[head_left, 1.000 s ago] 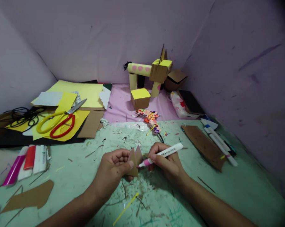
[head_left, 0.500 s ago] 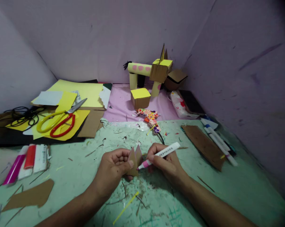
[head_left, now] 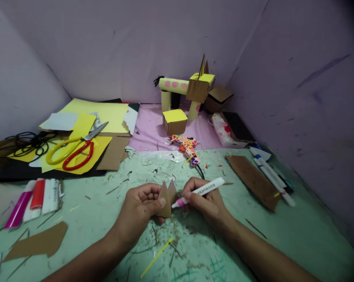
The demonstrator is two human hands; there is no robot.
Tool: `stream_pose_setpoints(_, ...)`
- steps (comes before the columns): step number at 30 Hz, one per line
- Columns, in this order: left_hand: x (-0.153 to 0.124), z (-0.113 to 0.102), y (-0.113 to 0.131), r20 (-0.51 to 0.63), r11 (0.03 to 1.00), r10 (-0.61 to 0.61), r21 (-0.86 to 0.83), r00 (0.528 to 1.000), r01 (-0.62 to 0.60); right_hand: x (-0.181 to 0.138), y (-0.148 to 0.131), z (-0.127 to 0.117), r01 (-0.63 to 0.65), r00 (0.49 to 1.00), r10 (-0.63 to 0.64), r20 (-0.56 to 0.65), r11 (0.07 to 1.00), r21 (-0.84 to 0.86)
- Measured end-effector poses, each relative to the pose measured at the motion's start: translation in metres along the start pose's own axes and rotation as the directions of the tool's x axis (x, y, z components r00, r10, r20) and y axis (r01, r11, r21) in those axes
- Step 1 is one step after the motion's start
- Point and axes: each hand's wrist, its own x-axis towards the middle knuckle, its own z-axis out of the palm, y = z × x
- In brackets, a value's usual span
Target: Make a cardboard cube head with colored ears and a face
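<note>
R fingers (head_left: 196,199) hold marker (head_left: 207,188) diag., tip low-L.

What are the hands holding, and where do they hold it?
The left hand pinches the pointed cardboard by its left side. The right hand holds the marker just behind its pink band.

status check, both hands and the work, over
Left hand gripping pointed cardboard. Right hand holding white-and-pink marker, tip near cardboard. Yellow strip below, not between them.
</note>
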Motion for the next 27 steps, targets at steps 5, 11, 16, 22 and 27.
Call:
stream_pose_setpoints(5, 0.001, 0.000, 0.000, -0.013, 1.000, 0.003, -0.010, 1.000, -0.003, -0.001, 0.007, -0.005, 0.098, 0.992, -0.085, -0.089, 0.983, 0.154)
stream_pose_setpoints(11, 0.000, 0.001, 0.000, -0.012, 1.000, -0.009, -0.018, 1.000, 0.009, 0.005, 0.005, -0.003, 0.103, 0.994, -0.093, -0.055, 0.965, 0.241)
stream_pose_setpoints(16, 0.001, 0.001, 0.000, -0.014, 1.000, -0.008, -0.022, 1.000, 0.008, 0.003, 0.004, -0.010, 0.059, 0.997, -0.044, -0.066, 0.969, 0.242)
stream_pose_setpoints(22, 0.000, 0.000, 0.000, -0.018, 0.999, -0.004, -0.032, 1.000, 0.003, -0.004, 0.003, -0.012, 0.029, 0.999, -0.034, 0.022, 0.978, 0.206)
stream_pose_setpoints(27, 0.001, 0.000, 0.000, -0.007, 0.999, -0.005, -0.038, 1.000, 0.005, -0.003, 0.002, -0.007, 0.067, 0.998, -0.066, -0.011, 0.985, 0.159)
